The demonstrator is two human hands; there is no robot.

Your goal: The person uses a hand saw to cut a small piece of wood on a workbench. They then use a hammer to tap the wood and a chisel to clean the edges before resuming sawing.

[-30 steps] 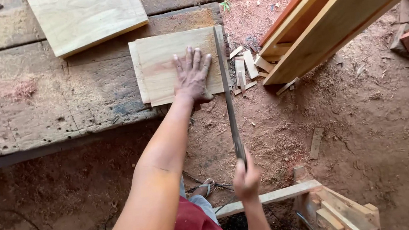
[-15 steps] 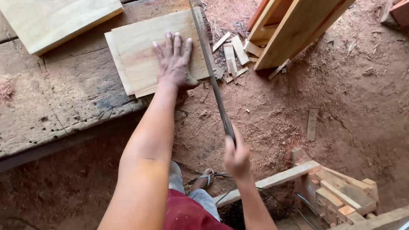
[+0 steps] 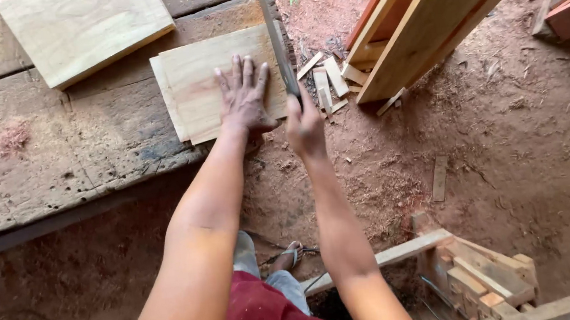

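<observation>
On the bench (image 3: 65,175), a worn, dusty plank top, lies the board (image 3: 219,84), a pale square of wood near the bench's right edge. Flat on the board, fingers spread, palm down, is the left hand (image 3: 246,97): open, grasping nothing, simply pressing the wood. Just right of the board, the right hand (image 3: 304,125) is clenched around the handle of a saw (image 3: 275,37). The saw's thin blade runs away from that hand along the board's right edge, and whether its teeth touch the wood cannot be told. Beyond the board, toward the bench's far left, a second, larger panel (image 3: 82,30) lies tilted, apart from the board. Right of the board, off the bench, short offcuts (image 3: 328,83) lie scattered on the red dirt ground (image 3: 498,152). Further right of the board, long planks (image 3: 436,22) lean in a stack. Nearer than the board, below the right forearm, a wooden frame (image 3: 466,267) of rough slats stands on the dirt, and a sandalled foot (image 3: 290,254) shows between the two arms. Sawdust lies on the bench left of the board.
</observation>
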